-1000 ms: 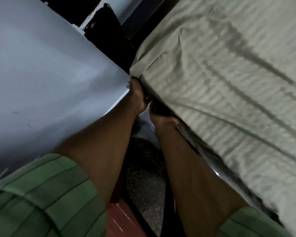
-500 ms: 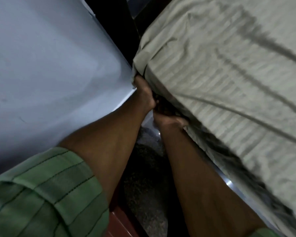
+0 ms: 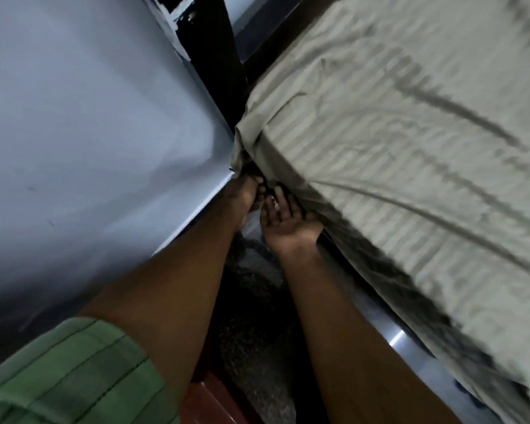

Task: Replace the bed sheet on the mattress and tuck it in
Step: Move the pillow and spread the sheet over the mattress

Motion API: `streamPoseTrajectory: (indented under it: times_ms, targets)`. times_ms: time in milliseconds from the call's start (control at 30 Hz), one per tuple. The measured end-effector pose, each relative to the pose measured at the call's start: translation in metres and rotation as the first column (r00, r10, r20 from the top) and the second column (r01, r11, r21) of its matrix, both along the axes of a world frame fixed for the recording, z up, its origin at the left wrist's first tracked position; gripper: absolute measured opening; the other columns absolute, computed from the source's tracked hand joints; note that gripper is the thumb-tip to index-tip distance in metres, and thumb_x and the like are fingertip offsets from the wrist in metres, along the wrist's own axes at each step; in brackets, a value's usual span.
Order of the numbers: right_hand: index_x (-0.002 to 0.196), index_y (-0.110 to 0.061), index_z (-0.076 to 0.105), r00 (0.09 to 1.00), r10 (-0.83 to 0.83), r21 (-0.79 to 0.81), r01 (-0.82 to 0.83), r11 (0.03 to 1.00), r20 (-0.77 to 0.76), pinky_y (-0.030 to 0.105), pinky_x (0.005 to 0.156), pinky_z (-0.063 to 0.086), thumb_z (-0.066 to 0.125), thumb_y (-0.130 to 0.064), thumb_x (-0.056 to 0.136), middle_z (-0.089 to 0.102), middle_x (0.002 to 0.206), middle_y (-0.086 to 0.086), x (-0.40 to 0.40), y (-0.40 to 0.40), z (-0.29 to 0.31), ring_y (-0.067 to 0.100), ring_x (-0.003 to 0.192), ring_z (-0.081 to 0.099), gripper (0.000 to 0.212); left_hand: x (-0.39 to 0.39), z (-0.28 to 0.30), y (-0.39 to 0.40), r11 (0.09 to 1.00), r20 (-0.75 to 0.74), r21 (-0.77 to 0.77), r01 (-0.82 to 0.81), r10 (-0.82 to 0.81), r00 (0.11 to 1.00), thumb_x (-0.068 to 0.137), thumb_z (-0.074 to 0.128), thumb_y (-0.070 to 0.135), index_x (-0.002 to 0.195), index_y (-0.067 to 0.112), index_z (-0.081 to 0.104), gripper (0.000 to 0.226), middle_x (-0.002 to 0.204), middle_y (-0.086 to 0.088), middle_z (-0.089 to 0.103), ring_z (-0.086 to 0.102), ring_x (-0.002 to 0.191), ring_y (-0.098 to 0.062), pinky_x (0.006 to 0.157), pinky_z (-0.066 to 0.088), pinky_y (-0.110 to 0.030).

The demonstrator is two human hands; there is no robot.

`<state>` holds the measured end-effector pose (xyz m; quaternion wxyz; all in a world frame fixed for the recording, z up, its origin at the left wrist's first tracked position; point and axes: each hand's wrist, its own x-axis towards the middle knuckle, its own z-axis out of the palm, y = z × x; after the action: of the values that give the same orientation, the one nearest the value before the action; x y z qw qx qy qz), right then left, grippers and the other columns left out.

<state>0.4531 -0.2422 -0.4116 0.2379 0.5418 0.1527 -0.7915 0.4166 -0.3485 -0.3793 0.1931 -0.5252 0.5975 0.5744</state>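
Sheet (image 3: 410,166): spread over mattress; corner still loose. My left hand (image 3: 242,197) pinches that corner; right hand (image 3: 283,217), fingers released, palm up beneath it.

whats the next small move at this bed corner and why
Probably push the bunched flap under the mattress corner. The striped sheet already lies over the top, but a loose fold hangs at the corner by the wall. The left hand is at that fold, seemingly gripping it; the right hand, palm up and fingers straight, reaches under the edge.
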Motion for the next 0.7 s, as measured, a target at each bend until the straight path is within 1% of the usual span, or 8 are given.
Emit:
streamPoseTrajectory:
  times_ms: [133, 200, 267, 367, 433, 533, 600, 700]
  targets:
    - [0.092, -0.02, 0.067, 0.825, 0.551, 0.456, -0.445, 0.77, -0.125, 0.023, 0.052, 0.043, 0.051, -0.031, 0.102, 0.071, 0.086, 0.005, 0.009, -0.016, 0.042, 0.016, 0.061, 0.06, 0.022, 0.01, 0.012, -0.004, 0.875, -0.022, -0.429, 0.224, -0.258, 0.966, 0.092, 0.063, 0.028, 0.102, 0.021, 0.08, 0.02, 0.106, -0.002, 0.077, 0.068, 0.103, -0.024, 0.089, 0.055, -0.032]
    - [0.081, -0.018, 0.069, 0.573, 0.787, 0.862, -0.256, 0.438, -0.23, 0.027, 0.057, 0.048, 0.061, -0.021, 0.093, 0.07, 0.074, -0.001, 0.005, -0.013, 0.071, 0.013, 0.062, 0.061, 0.014, 0.015, 0.025, -0.001, 0.803, -0.117, -0.557, 0.213, -0.33, 0.937, 0.091, 0.065, 0.03, 0.096, 0.025, 0.078, 0.016, 0.097, 0.003, 0.077, 0.069, 0.093, -0.018, 0.079, 0.051, -0.026]
    - [0.086, -0.018, 0.072, 0.385, 0.903, 0.981, 0.052, 0.186, -0.191, 0.027, 0.067, 0.052, 0.063, -0.016, 0.09, 0.071, 0.075, -0.006, -0.019, 0.002, 0.107, 0.01, 0.069, 0.066, 0.01, 0.019, 0.038, 0.0, 0.745, -0.201, -0.654, 0.135, -0.343, 0.918, 0.091, 0.064, 0.034, 0.093, 0.025, 0.075, 0.015, 0.087, 0.006, 0.075, 0.069, 0.085, -0.018, 0.071, 0.05, -0.028]
    - [0.096, -0.018, 0.073, 0.367, 0.929, 0.942, 0.325, -0.085, -0.043, 0.034, 0.077, 0.053, 0.061, -0.019, 0.09, 0.072, 0.088, -0.001, -0.086, 0.024, 0.13, 0.017, 0.081, 0.067, 0.013, 0.023, 0.055, 0.001, 0.655, -0.26, -0.755, 0.038, -0.352, 0.899, 0.093, 0.061, 0.037, 0.097, 0.03, 0.071, 0.013, 0.09, 0.01, 0.073, 0.068, 0.086, -0.014, 0.07, 0.05, -0.029]
    - [0.112, -0.022, 0.071, 0.206, 0.978, 0.931, 0.345, -0.115, 0.044, 0.035, 0.084, 0.052, 0.065, -0.027, 0.09, 0.072, 0.1, 0.0, -0.134, 0.029, 0.133, 0.017, 0.091, 0.066, 0.023, 0.026, 0.062, 0.003, 0.63, -0.31, -0.776, 0.017, -0.405, 0.86, 0.094, 0.057, 0.035, 0.108, 0.034, 0.068, 0.018, 0.103, 0.014, 0.071, 0.066, 0.093, -0.007, 0.075, 0.052, -0.027]
    - [0.131, -0.027, 0.066, -0.21, 0.927, 0.928, 0.278, -0.248, 0.31, 0.035, 0.088, 0.049, 0.069, -0.042, 0.089, 0.068, 0.117, 0.006, -0.175, 0.017, 0.131, 0.024, 0.106, 0.063, 0.045, 0.027, 0.068, 0.006, 0.593, -0.323, -0.804, 0.045, -0.499, 0.804, 0.097, 0.057, 0.025, 0.132, 0.034, 0.064, 0.037, 0.124, 0.013, 0.069, 0.062, 0.108, -0.005, 0.083, 0.047, -0.02]
    - [0.126, -0.029, 0.069, -0.227, 0.903, 0.914, 0.273, -0.3, 0.364, 0.036, 0.087, 0.052, 0.072, -0.046, 0.084, 0.072, 0.117, 0.004, -0.183, 0.006, 0.127, 0.026, 0.108, 0.065, 0.045, 0.026, 0.068, 0.01, 0.579, -0.279, -0.806, 0.125, -0.558, 0.781, 0.098, 0.056, 0.021, 0.145, 0.031, 0.057, 0.048, 0.137, 0.007, 0.065, 0.059, 0.121, -0.011, 0.087, 0.044, -0.023]
    - [0.101, -0.028, 0.079, -0.094, 0.953, 0.924, 0.287, -0.251, 0.288, 0.04, 0.083, 0.058, 0.071, -0.035, 0.077, 0.077, 0.097, -0.004, -0.183, -0.008, 0.121, 0.022, 0.093, 0.071, 0.027, 0.025, 0.066, 0.019, 0.588, -0.302, -0.802, 0.101, -0.545, 0.782, 0.096, 0.057, 0.017, 0.149, 0.025, 0.052, 0.054, 0.144, 0.002, 0.06, 0.058, 0.129, -0.017, 0.093, 0.048, -0.028]
